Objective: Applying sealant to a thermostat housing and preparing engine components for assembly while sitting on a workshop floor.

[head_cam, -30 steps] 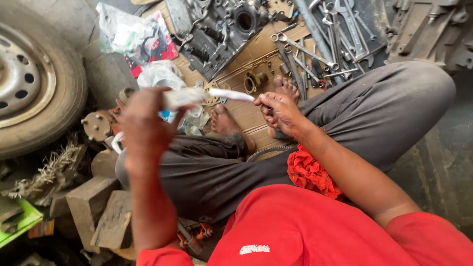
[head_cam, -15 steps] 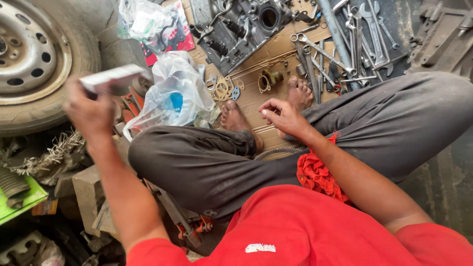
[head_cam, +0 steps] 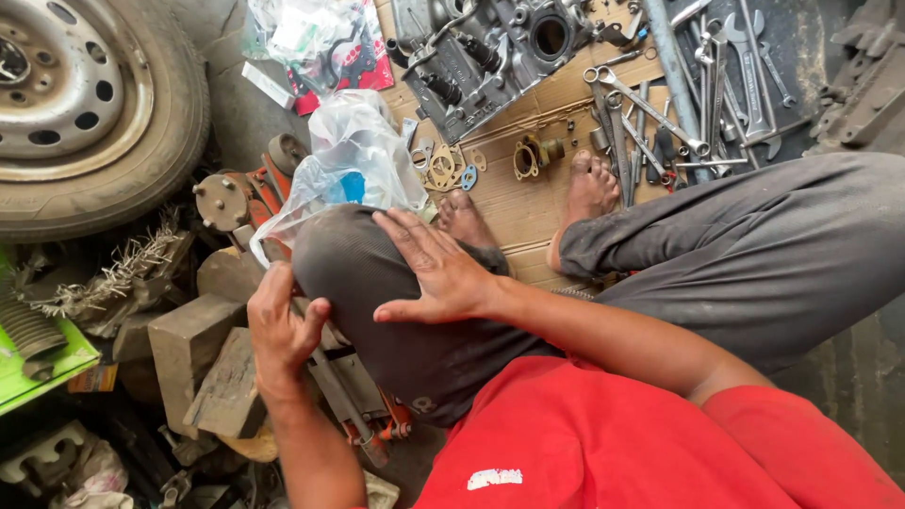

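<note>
Right hand (head_cam: 436, 273): fingers spread, palm flat on the raised left knee (head_cam: 368, 283) in dark grey trousers; holds nothing. A second ago it hovered near the white tube's tip, over the lap.
Left hand (head_cam: 281, 330): loosely curled, empty, resting against the outer side of the same knee. The white tube it held half a second ago is gone from it, and which item on the floor is that tube cannot be told. Both hands now bare and idle on the leg.
Just beyond the knee: clear plastic bag (head_cam: 353, 155) with something blue inside, touching the trouser fabric.
Left of the knee: red floor jack (head_cam: 255, 193), grey blocks (head_cam: 189, 344), a car wheel (head_cam: 85, 104) further out.
Ahead, on cardboard (head_cam: 514, 203): bare feet, gaskets (head_cam: 441, 170), an engine casting (head_cam: 481, 52), a row of spanners (head_cam: 660, 113).
Obstruction: the bent legs lie between the hands and the tools and parts.
</note>
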